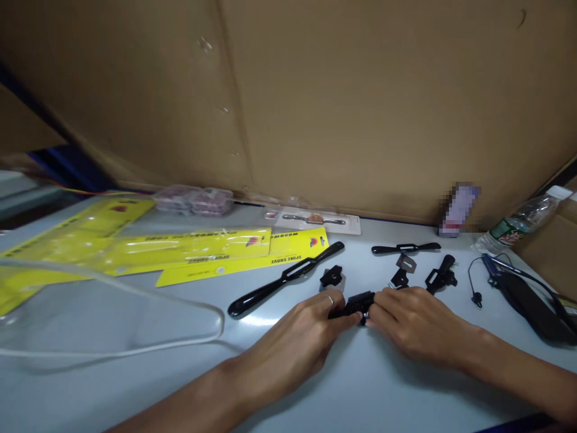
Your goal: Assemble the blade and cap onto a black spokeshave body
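Note:
My left hand, with a ring on one finger, and my right hand meet over a small black metal part on the pale table; both pinch it with closed fingers. A long black two-handled tool body lies just left of the hands. Behind them lie a black knob, a small black clamp piece, a short black handle piece and a thinner black two-handled body.
Yellow packaging cards and clear blister shells cover the table's left. A packed tool on a white card lies by the cardboard wall. A plastic bottle, black cord and dark pouch sit at right.

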A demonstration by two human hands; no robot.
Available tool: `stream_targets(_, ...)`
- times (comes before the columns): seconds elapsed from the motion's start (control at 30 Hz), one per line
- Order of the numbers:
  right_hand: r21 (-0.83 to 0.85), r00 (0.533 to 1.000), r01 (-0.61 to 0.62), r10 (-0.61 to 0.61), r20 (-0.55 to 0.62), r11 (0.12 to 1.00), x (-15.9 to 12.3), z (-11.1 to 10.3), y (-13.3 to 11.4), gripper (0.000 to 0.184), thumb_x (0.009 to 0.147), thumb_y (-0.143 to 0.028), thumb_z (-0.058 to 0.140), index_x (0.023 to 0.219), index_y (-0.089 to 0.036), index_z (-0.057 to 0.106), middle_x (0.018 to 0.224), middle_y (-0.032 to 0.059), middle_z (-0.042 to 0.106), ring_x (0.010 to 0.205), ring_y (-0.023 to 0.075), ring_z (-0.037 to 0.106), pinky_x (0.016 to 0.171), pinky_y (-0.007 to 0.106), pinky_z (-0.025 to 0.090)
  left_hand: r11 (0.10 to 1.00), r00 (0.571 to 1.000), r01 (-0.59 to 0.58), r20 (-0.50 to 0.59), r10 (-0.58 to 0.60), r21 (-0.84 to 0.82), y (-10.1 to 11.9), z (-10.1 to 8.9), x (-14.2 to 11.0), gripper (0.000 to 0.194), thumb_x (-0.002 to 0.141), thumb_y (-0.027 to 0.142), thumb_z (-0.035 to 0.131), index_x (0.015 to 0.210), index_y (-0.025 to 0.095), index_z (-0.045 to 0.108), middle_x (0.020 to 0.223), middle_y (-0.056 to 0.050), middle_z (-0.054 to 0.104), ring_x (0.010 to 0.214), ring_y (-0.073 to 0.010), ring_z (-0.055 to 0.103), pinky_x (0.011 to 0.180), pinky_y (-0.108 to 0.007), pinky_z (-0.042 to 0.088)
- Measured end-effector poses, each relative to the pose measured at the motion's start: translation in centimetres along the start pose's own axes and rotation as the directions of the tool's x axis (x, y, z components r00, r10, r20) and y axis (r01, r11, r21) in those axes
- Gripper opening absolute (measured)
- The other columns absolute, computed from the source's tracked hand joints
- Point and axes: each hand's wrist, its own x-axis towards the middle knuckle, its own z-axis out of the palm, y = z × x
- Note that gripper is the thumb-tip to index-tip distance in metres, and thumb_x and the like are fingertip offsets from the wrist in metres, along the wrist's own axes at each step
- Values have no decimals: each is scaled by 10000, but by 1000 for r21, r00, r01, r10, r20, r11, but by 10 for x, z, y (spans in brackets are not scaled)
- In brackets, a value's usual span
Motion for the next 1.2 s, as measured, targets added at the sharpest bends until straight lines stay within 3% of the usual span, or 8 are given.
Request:
stream_targets(0.17,82,978,-198,191,78,977,1,6,-13,154,1011,-116,478,910,-174,578,781,54,641,643,203,579,511,322,273,1000,1000,-11,-14,10,-27,-2,-2,-2,440,882,-14,430,1104,214,734,893,-54,616,791,-197,627,664,-299,522)
stream_targets(0.3,161,916,-394,372,150,905,6,9,-31,125,992,-117,473,938,-162,576,815,70,669,635,204,601,544,324,309,998,999,-18,-31,17,-59,-5,1,-4,450,917,7,419,1142,234,735,915,-65,631,818,-207,635,694,-328,541)
stream_targets(0.43,238,867,-497,466,175,835,14,10,-39,185,972,-91,430,946,-116,612,819,113,692,608,215,610,555,346,319,998,998,-36,-45,34,-52,-6,0,-3,448,927,8,419,1144,229,742,933,-81,651,833,-212,643,700,-340,557)
stream_targets(0.6,332,886,-462,444,134,822,10,-4,-1,263,990,-198,526,748,-175,627,714,36,674,587,152,578,567,312,315,997,994,-77,-77,76,-10,-13,-3,-3,506,916,-4,404,1230,247,711,958,-79,664,805,-185,668,678,-312,566)
stream_targets(0.73,363,902,-425,422,92,829,-3,-13,29,139,968,-162,571,878,-174,676,884,35,697,735,156,625,644,289,381,997,994,-70,-79,71,12,-18,-5,-2,502,930,10,392,1270,256,668,985,-69,678,785,-169,680,660,-296,563)
stream_targets(0.93,273,949,-309,275,156,911,-10,5,12,90,957,-196,643,1016,-136,673,941,68,701,739,203,664,636,325,456,993,986,98,-129,-105,-59,-15,-4,-5,215,968,116,485,1140,223,557,977,-39,705,815,-182,701,692,-307,586)
stream_targets(1.1,230,955,-298,291,64,926,-14,22,4,79,986,-153,584,949,-147,653,888,61,672,729,203,642,589,327,451,988,983,152,-106,-153,-14,-14,0,-9,374,979,150,510,1338,249,468,1099,-64,716,957,-218,721,814,-381,614)
stream_targets(1.2,216,959,-282,277,54,935,-16,28,5,127,956,-71,561,913,-158,643,865,52,654,714,200,622,563,323,435,986,981,165,-98,-166,-13,-12,-1,-10,361,995,150,496,1338,262,462,1103,-56,707,939,-210,720,795,-375,619)
